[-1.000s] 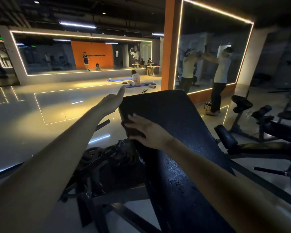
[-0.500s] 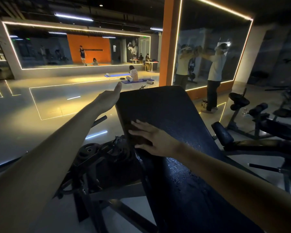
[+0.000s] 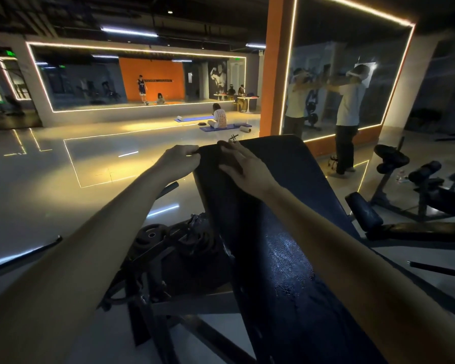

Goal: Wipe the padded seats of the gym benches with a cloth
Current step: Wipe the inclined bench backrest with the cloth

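A dim gym with strip lights glowing off a glossy floor (image 3: 63,185). In front, a dark bench pad (image 3: 313,206) slopes up and away, and its lower half glistens with small droplets. Two bare arms reach along it to its top left corner. The left hand (image 3: 179,160) is at the pad's left edge, just below that corner, with thumb and fingers (image 3: 193,152) curled together and pinching the edge of a dark cloth (image 3: 210,161). The cloth lies over the pad's top left corner and is hard to tell from the padding in this light. The right hand (image 3: 244,166) rests flat on the cloth beside the left, its fingers straight and spread, pointing to the top edge and holding nothing. Below the pad's left edge, weight plates (image 3: 153,235) sit on the frame. To the right stands a second bench (image 3: 418,228) with a roller (image 3: 365,214). Behind, a person (image 3: 348,114) stands facing a tall mirror (image 3: 326,35) beside an orange pillar (image 3: 273,69). Farther off, another person (image 3: 218,118) sits on a blue mat (image 3: 210,128).
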The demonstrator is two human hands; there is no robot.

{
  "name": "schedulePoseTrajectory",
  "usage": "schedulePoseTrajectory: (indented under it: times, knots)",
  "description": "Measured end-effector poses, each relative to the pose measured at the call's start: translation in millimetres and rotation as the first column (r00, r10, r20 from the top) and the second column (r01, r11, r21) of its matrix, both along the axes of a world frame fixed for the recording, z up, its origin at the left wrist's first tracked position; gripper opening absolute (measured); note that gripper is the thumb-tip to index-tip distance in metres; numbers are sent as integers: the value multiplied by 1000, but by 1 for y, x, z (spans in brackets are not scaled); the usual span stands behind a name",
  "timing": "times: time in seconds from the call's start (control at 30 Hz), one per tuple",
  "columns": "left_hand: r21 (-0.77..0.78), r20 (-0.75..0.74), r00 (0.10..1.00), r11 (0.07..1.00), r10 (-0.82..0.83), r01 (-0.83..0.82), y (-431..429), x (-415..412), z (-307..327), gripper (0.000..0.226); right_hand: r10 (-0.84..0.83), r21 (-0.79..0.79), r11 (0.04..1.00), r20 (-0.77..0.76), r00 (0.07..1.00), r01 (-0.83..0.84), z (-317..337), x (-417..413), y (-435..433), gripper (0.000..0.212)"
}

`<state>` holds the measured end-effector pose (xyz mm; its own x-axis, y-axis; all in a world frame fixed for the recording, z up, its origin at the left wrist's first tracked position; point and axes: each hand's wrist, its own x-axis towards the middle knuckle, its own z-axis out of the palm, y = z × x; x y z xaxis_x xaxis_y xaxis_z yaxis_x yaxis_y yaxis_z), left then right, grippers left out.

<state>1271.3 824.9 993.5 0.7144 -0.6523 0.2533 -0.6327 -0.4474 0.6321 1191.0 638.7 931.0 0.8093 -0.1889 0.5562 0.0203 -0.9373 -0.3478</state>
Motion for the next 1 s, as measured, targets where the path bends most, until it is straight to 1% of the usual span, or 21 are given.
schedulePoseTrajectory:
  times: [0.03,0.13,0.23,0.27,0.3,0.37,0.4,0.43,0.5,0.57,0.63,0.7,0.77,0.9,1.0]
  knots:
    - [28,20,1000,1000,-2,2,0,0,0,42,56,-33,998,-2,998,-56,-13,-12,2,56]
    - [31,28,1000,999,-9,8,1,1,-2,47,214,-161,964,-5,977,-212,-46,-47,3,57]
    - [37,47,999,999,8,-10,1,1,-1,48,265,-263,927,-41,963,-266,-50,-51,-13,57]
    - [38,50,999,999,6,-8,0,1,-2,48,234,-261,937,-29,972,-234,-46,-47,-22,57]
    - [43,52,999,999,2,-5,0,1,-2,48,169,-220,962,2,986,-165,-41,-42,-31,56]
    - [38,58,998,999,9,-11,-1,3,-4,49,-41,-41,998,57,997,44,-24,-32,-54,56]
    - [42,64,998,999,14,-16,-1,4,-5,50,-143,46,989,46,989,141,-14,-27,-65,56]
    - [42,74,997,999,16,-19,-1,5,-5,50,-207,100,974,27,978,204,-7,-23,-72,56]
    - [38,91,996,999,17,-20,0,7,-5,49,-232,126,966,32,972,226,-2,-18,-72,55]
    - [33,94,995,999,17,-20,0,10,-4,49,-155,119,982,65,986,146,-8,-21,-52,54]
    - [24,97,995,999,29,-31,-1,11,-5,49,15,71,997,95,995,-22,-27,-30,-19,53]
    - [35,100,994,998,43,-47,-2,10,-4,49,185,-14,983,95,978,-184,-50,-40,14,54]
    - [60,104,993,997,49,-55,-5,7,-2,50,290,-92,955,73,954,-283,-65,-47,32,55]
    - [83,124,990,994,66,-77,-6,0,2,50,374,-179,910,-30,927,-373,-52,-44,32,57]
    - [89,128,989,992,78,-90,-7,-2,3,51,380,-166,913,8,925,-374,-39,-16,43,53]
